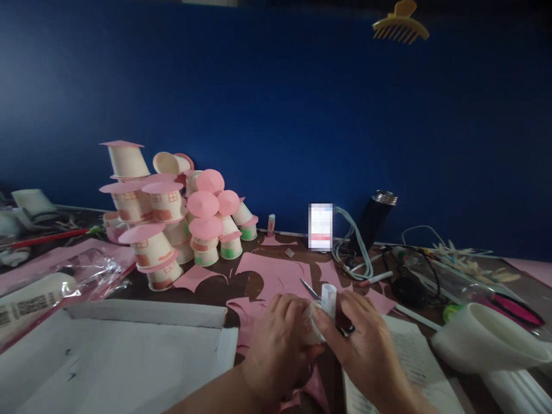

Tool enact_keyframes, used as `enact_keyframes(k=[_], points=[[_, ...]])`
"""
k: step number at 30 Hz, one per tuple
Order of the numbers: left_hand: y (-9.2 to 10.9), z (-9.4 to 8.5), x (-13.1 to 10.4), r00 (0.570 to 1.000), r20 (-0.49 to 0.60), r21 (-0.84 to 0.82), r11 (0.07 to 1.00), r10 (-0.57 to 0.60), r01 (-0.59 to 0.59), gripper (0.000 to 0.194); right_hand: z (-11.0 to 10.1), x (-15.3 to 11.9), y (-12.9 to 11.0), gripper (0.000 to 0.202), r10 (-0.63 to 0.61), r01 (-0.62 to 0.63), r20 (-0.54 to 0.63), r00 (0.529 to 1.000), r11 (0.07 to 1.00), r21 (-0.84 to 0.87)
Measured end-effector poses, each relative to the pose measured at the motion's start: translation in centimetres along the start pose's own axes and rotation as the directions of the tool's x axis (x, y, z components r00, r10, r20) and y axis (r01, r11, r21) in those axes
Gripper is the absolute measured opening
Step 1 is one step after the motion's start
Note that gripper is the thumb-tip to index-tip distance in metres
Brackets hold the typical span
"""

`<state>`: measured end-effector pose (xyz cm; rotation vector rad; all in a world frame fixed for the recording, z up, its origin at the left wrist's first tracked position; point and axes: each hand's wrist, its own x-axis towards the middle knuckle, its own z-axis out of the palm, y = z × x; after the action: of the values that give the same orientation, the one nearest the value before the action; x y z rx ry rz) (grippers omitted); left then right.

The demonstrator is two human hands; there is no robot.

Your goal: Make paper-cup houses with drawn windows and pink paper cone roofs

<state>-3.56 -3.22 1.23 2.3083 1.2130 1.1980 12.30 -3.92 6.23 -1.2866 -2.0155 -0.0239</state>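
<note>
At the lower middle of the head view, my left hand (282, 339) is wrapped round a small white paper cup (311, 325), which is tilted and mostly hidden by the fingers. My right hand (371, 345) meets it from the right, its thumb against the cup. Between that thumb and its fingers stands a white tube that looks like a glue stick (329, 300). Just behind the hands, the point of a pair of scissors (307, 287) shows, the rest mostly covered. Pink paper scraps (276, 273) with curved cut-outs lie under and beyond both hands.
Left of centre rise stacked paper cups (161, 201) with pink paper tops. A white box lid (129, 356) lies front left. At right are a black flask (375, 221), a coiled cable (366, 259), printed sheets (409, 345) and a white roll (474, 339). A lit screen (321, 227) stands behind.
</note>
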Motion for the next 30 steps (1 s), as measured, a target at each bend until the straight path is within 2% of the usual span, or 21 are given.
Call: enact_keyframes(k=[6,10,12,15,18,21,26,27,30], points=[[0.0,0.0,0.1,1.000,0.017,0.018,1.000,0.002,-0.003,0.052,0.4,0.1,0.0,0.027,-0.002,0.000,-0.050,0.999,1.000,-0.029],[0.4,-0.2,0.1,0.999,0.042,0.046,0.999,0.009,-0.011,0.054,0.5,0.2,0.0,0.028,0.028,-0.027,-0.120,0.992,1.000,0.011],[0.6,-0.3,0.1,0.999,0.043,0.039,0.999,0.004,-0.006,0.058,0.4,0.2,0.0,0.028,0.087,-0.079,-0.142,0.986,0.995,0.061],[0.8,-0.6,0.3,0.999,0.025,-0.013,0.999,-0.038,0.039,0.061,-0.1,0.1,0.1,0.027,0.237,-0.209,-0.156,0.959,0.961,0.180],[0.8,-1.0,0.4,0.989,0.012,-0.077,0.986,-0.147,0.147,0.057,-0.8,0.4,0.7,0.029,0.392,-0.325,-0.201,0.898,0.898,0.297],[0.8,-1.3,0.4,0.964,0.057,-0.141,0.953,-0.261,0.266,0.056,-1.7,0.9,2.3,0.036,0.503,-0.413,-0.262,0.823,0.848,0.332],[0.8,-1.4,0.6,0.899,0.171,-0.141,0.893,-0.404,0.428,0.050,-3.1,1.5,7.2,0.044,0.711,-0.602,-0.333,0.619,0.702,0.380],[0.7,-1.3,0.7,0.892,0.188,-0.131,0.890,-0.411,0.438,0.050,-3.2,1.5,8.4,0.044,0.741,-0.624,-0.319,0.591,0.671,0.400],[0.2,-0.9,0.9,0.880,0.219,-0.101,0.887,-0.421,0.450,0.052,-2.9,1.3,11.2,0.050,0.782,-0.631,-0.299,0.547,0.619,0.467]])
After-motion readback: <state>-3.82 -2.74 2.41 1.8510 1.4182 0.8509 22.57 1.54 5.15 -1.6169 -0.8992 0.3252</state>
